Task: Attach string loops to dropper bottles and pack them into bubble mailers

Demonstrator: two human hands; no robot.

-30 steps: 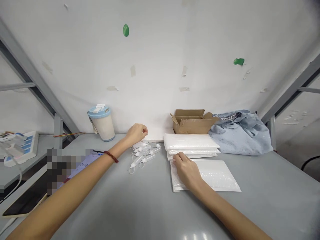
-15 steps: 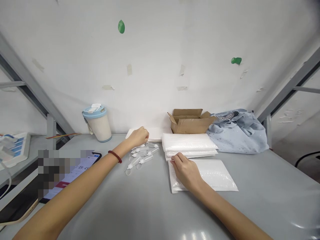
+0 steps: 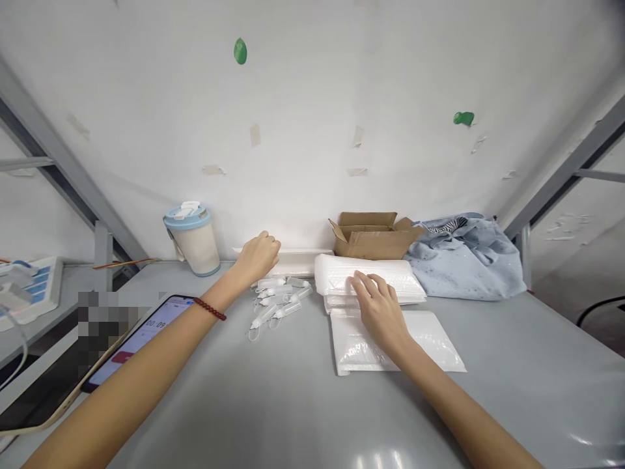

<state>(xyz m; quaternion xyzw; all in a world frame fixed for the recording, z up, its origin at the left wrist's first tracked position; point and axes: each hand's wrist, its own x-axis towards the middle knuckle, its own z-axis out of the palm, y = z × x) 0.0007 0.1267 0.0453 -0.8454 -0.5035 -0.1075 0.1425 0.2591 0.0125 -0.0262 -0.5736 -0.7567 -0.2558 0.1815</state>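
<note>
My left hand point(image 3: 261, 255) is closed at the back of the table, fingers curled out of sight over a thin white sheet point(image 3: 312, 252) that shows on both sides of it. Just in front lie several small white tubes with cord loops point(image 3: 277, 301). My right hand point(image 3: 383, 309) has its fingers apart and slightly bent, the fingertips over the stack of white bubble mailers point(image 3: 405, 277). Beneath that hand, a single bubble mailer point(image 3: 434, 342) lies flat in front of the stack, partly covered by my wrist.
An open cardboard box point(image 3: 378, 244) stands behind the mailers, beside a crumpled light-blue cloth point(image 3: 469, 267). At the back left is a cup with a blue lid point(image 3: 195, 241). Two phones lie at the left, one with a lit screen point(image 3: 151, 329). A power strip point(image 3: 36, 290) sits beyond.
My right hand has moved up and right, from the single mailer's left edge to the stack. My left hand has shifted left and slightly up, and the white sheet has shifted with it.
</note>
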